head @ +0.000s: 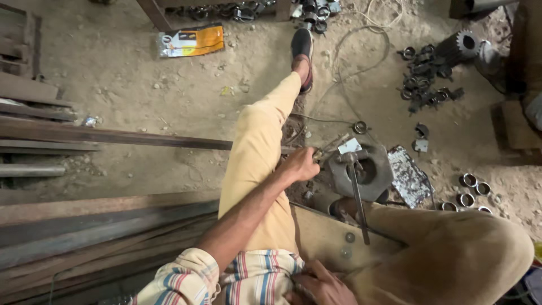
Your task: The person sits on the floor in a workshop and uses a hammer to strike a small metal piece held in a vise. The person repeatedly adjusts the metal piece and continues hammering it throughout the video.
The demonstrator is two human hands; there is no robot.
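Left hand (302, 164) clenched around thin metal rods (334, 144), pointing right toward steel block (361, 172) mid-frame; right hand (319, 285) rests loose at lap, farther off.

Striped short-sleeved shirt (257, 279) in cream, red and blue; mustard-yellow trousers (257, 164); dark slip-on shoe (302, 45).

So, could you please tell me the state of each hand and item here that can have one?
Left hand: closed on thin metal pieces beside the grey metal block.
Right hand: resting at the waist, holding nothing visible.
Long-handled hammer: lying across the grey metal block, unheld.
Orange packet: flat on the dirt.
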